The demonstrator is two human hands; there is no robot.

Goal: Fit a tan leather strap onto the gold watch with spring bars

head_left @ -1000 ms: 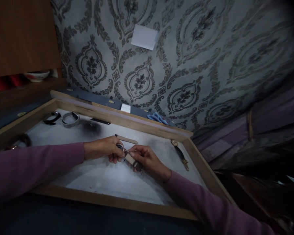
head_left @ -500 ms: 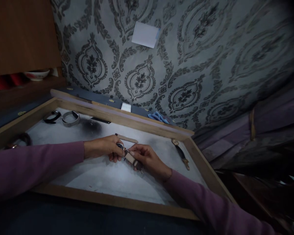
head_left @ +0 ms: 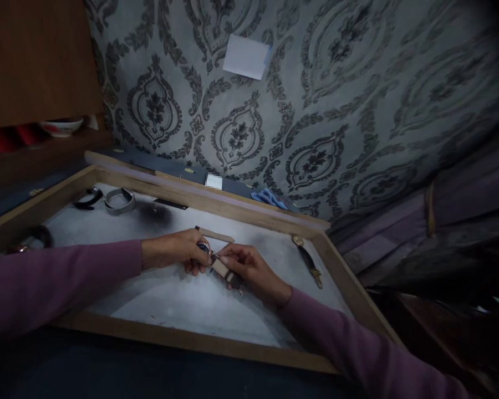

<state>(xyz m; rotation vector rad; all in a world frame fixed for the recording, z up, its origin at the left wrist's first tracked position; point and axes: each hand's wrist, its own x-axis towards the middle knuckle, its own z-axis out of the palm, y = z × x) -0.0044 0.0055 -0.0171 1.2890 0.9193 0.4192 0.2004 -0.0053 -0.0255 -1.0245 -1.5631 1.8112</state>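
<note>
Near the middle of the wooden-framed tray, my left hand (head_left: 187, 252) is closed around a round watch case (head_left: 204, 247) with a shiny metal rim. My right hand (head_left: 249, 269) pinches a short watch strap (head_left: 222, 269), its beige underside up and a buckle at its lower end. The strap's upper end meets the edge of the watch case between both hands; whether the two are joined I cannot tell. Just behind my fingers lies a loose beige strap piece (head_left: 214, 235) with a dark end.
The tray's wooden rim (head_left: 208, 341) surrounds a white surface. At its left lie a black-strapped watch (head_left: 87, 199), a grey watch (head_left: 120, 202) and a dark watch (head_left: 41, 237). A gold watch with black strap (head_left: 306, 260) lies right. Behind is a blue cloth (head_left: 268, 198).
Both hands stay in nearly the same place, holding the watch case and strap. The camera view has shifted very slightly.
</note>
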